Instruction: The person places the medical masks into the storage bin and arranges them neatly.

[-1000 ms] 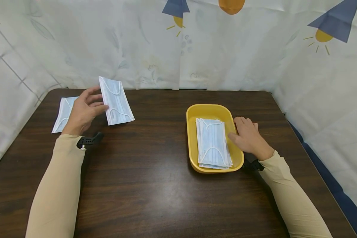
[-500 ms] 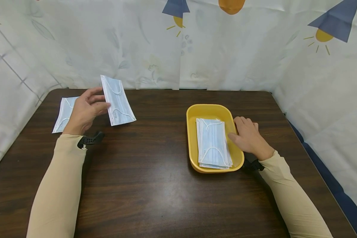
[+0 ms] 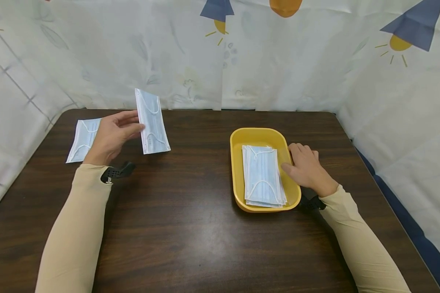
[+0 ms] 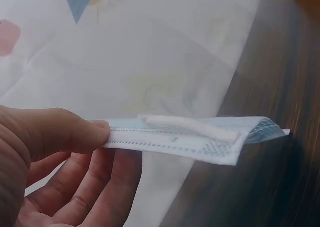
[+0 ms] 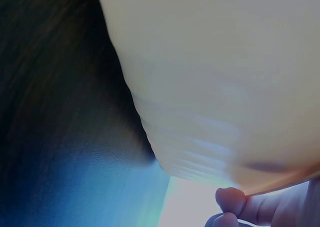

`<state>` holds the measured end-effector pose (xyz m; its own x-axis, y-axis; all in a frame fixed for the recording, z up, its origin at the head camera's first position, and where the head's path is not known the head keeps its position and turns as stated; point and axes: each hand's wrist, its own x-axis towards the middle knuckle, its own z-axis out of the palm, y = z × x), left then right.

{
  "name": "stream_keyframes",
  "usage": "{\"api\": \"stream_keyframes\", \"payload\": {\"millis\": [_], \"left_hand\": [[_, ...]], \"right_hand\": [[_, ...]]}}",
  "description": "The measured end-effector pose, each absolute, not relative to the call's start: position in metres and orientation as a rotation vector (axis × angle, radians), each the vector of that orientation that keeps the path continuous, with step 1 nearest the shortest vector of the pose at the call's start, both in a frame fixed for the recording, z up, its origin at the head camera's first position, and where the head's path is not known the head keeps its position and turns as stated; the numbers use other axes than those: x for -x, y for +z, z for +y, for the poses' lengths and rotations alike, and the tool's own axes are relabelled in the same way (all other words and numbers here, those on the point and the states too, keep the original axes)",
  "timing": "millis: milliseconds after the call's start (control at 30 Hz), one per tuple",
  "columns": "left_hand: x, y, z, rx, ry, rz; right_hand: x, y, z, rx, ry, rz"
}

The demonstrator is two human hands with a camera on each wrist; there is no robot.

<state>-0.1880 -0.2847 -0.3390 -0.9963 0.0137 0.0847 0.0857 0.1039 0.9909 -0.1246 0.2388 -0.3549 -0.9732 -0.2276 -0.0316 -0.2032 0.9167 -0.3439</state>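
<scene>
My left hand [image 3: 111, 136] pinches a light blue face mask [image 3: 153, 124] by one edge, thumb on one side and fingers on the other. The mask stands tilted up above the table; in the left wrist view its white stitched edge [image 4: 170, 144] and ear loop face the camera. Partly behind this hand, another mask [image 3: 82, 140] lies on the table. On the right, a yellow plastic bin [image 3: 236, 175] holds a stack of face masks [image 3: 262, 175]. My right hand [image 3: 308, 169] grips the bin's right rim, its thumb over the inner side. Fingertips [image 5: 231, 201] show beside the bin wall in the right wrist view.
The dark wood-grain table [image 3: 190, 244] has rounded far corners. A white patterned cloth [image 3: 132, 53] hangs close behind and along both sides. Dark blue fabric [image 3: 410, 219] shows past the table's right edge.
My left hand has moved a little to the right with the mask, which has turned more edge-on and risen slightly. The right hand and the bin have stayed in place.
</scene>
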Motion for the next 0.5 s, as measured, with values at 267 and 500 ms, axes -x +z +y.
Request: {"api": "stream_keyframes", "payload": {"millis": [267, 500], "left_hand": [[0.185, -0.329, -0.266, 0.153, -2.173, -2.226], [0.18, -0.324, -0.253, 0.148, -2.302, -2.052]], "right_hand": [[0.123, -0.355, 0.24, 0.328, -0.531, 2.996], [0.124, -0.354, 0.239, 0.332, -0.53, 3.014]]}}
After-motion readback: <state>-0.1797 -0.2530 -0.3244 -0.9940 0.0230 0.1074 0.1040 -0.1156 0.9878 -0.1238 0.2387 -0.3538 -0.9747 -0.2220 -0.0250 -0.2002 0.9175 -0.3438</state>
